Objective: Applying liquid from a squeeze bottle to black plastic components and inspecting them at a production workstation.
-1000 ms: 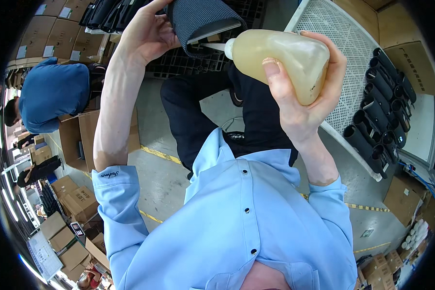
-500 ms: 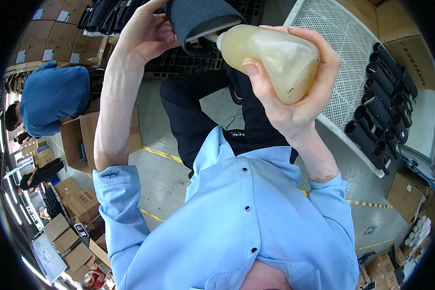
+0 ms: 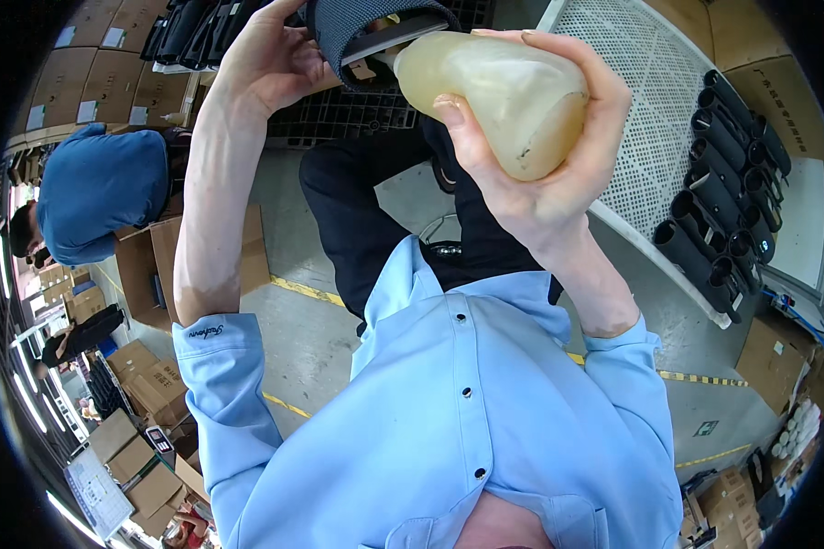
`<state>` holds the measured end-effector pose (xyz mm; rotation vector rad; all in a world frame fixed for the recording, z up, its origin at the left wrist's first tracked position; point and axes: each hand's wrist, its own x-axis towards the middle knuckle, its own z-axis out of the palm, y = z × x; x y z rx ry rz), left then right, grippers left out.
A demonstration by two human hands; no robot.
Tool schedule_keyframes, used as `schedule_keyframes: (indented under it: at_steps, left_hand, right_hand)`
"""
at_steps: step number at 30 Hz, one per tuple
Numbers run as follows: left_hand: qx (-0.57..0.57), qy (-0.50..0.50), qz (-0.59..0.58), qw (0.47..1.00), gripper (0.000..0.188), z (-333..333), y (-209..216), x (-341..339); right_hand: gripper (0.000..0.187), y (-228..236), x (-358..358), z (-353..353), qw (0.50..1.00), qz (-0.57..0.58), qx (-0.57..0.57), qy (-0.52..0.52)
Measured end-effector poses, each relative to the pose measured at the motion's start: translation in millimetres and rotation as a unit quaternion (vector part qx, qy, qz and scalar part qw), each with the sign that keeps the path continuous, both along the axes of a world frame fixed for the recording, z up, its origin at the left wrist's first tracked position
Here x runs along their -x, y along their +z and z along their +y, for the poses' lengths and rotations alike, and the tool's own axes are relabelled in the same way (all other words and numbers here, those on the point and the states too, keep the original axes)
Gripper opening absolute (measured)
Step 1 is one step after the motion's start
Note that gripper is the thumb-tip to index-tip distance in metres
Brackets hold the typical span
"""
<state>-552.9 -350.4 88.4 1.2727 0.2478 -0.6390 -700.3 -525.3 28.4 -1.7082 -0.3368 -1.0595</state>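
My left hand [image 3: 279, 69] grips a dark cylindrical shell [image 3: 330, 27] covered in blue-black woven mesh, at the top of the view. The shell's open end faces right, with a flat grey edge [image 3: 398, 37] across its mouth. In my right hand [image 3: 558, 206] lies a soft, translucent yellowish squeeze bottle [image 3: 494, 91], tilted so that its narrow end points left at the shell's mouth. Fingers and thumb wrap round the bottle's wide base. Its tip is by the opening; whether it touches the shell I cannot tell.
A white perforated table [image 3: 636, 101] on the right carries rows of black cylindrical shells [image 3: 714, 201]. More dark shells [image 3: 192, 32] lie at upper left. A person in a blue shirt [image 3: 105, 188] bends beside an open carton [image 3: 151, 265]. Stacked cartons [image 3: 110, 78] stand behind.
The bottle in my right hand has shifted a little left and up, bringing its tip closer into the shell's mouth. My left hand and the shell have moved slightly up and left.
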Motion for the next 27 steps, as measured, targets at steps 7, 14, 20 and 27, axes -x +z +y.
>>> schedule_keyframes:
  at_steps: [7, 14, 20, 27]
  left_hand:
    - [-0.001, 0.001, 0.003, 1.000, 0.056, 0, -4, -1]
    - [-0.016, 0.024, 0.002, 1.000, 0.060, 4, -11, -6]
    - [-0.015, 0.023, -0.006, 1.000, 0.060, -1, -7, 0]
    - [0.002, 0.005, -0.011, 1.000, 0.059, 8, -15, -10]
  right_hand:
    - [0.073, -2, -1, 3, 1.000, 0.013, -0.002, -0.007]
    - [0.073, 3, 10, -1, 0.999, 0.049, 0.011, -0.018]
    - [0.071, 5, 17, -5, 0.998, 0.057, -0.022, -0.006]
    - [0.067, 1, 19, -7, 0.990, 0.042, -0.137, 0.014]
